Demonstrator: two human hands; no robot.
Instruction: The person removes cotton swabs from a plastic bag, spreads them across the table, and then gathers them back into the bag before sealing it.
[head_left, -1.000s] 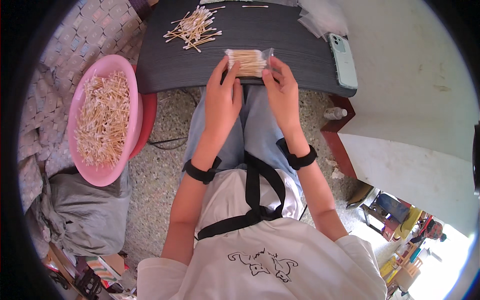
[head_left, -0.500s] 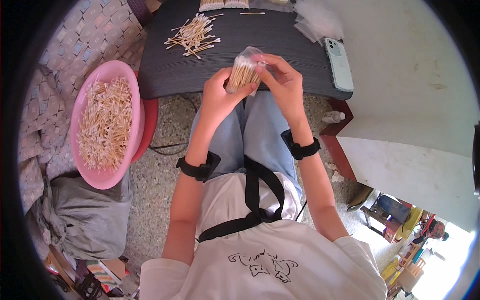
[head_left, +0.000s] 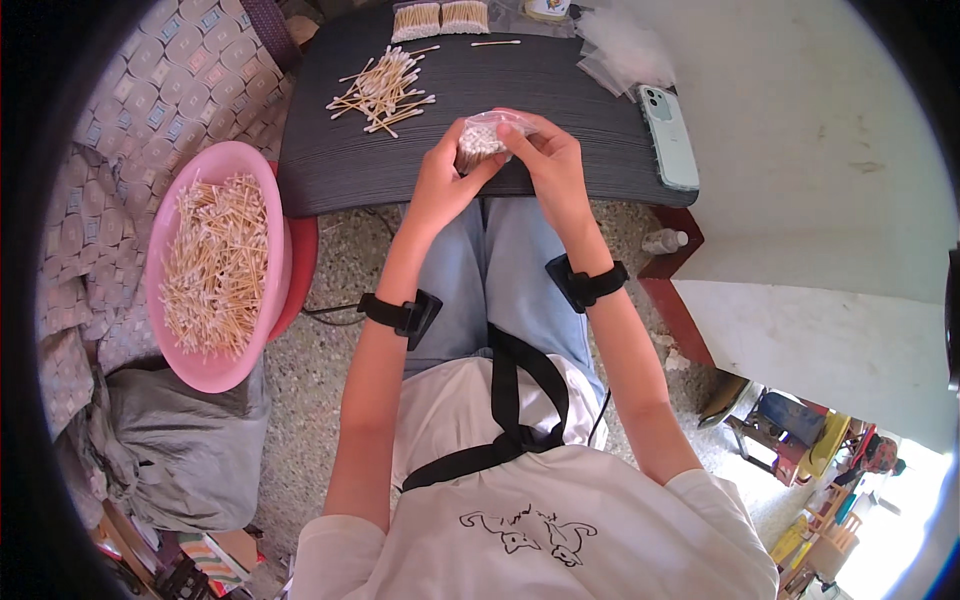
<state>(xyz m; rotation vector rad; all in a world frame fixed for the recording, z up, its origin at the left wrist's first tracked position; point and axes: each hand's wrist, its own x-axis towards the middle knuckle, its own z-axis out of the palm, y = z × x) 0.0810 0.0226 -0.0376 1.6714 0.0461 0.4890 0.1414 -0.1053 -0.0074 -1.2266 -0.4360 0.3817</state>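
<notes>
Between my two hands, over the near edge of the dark table, is a clear plastic bag of cotton swabs (head_left: 482,141), its white tips facing up. My left hand (head_left: 440,185) wraps the bag's left side, thumb along its lower front. On the other side, my right hand (head_left: 555,160) grips it with the thumb pressed near the bag's top and the fingers behind. A loose pile of cotton swabs (head_left: 384,88) lies on the table to the left, and a single swab (head_left: 496,43) rests farther back.
Two filled swab bags (head_left: 440,19) lie at the table's far edge. Empty clear bags (head_left: 625,50) and a pale green phone (head_left: 668,138) are on the right. A pink basin (head_left: 162,290) full of swabs stands left of the table (head_left: 330,170); a wall (head_left: 800,150) rises at right.
The bag has tipped so the swab tips now face up, where the sticks showed before. My right thumb has come over the bag's top. The whole view has shifted slightly.
</notes>
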